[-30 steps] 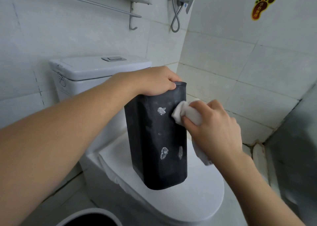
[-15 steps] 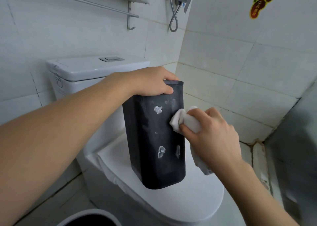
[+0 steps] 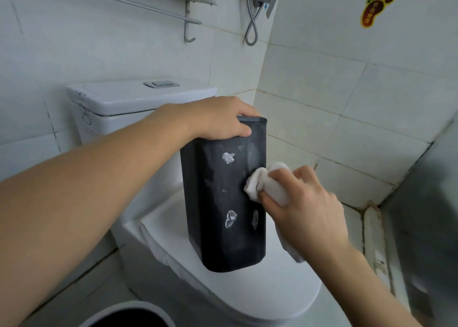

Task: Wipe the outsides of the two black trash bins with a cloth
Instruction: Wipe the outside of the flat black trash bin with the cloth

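Note:
A tall black rectangular trash bin (image 3: 223,202) stands upright on the closed toilet lid (image 3: 260,294). Its near face carries three whitish stuck-on patches. My left hand (image 3: 218,120) grips the bin's top rim, thumb on the near face. My right hand (image 3: 307,210) holds a bunched white cloth (image 3: 265,183) and presses it against the bin's right front edge, about halfway up. A tail of the cloth hangs below my right wrist. The rim of a second round bin (image 3: 128,314), grey outside and dark inside, shows at the bottom edge.
The white toilet tank (image 3: 128,103) stands behind the bin. Tiled walls close in at the back and right, with a towel rail (image 3: 128,3) and a shower valve with hose (image 3: 257,1) overhead. A grey panel (image 3: 426,227) rises at the far right.
My right hand and the cloth have slid down the bin's right front edge, from near the rim to mid-height. My left hand keeps its grip on the rim.

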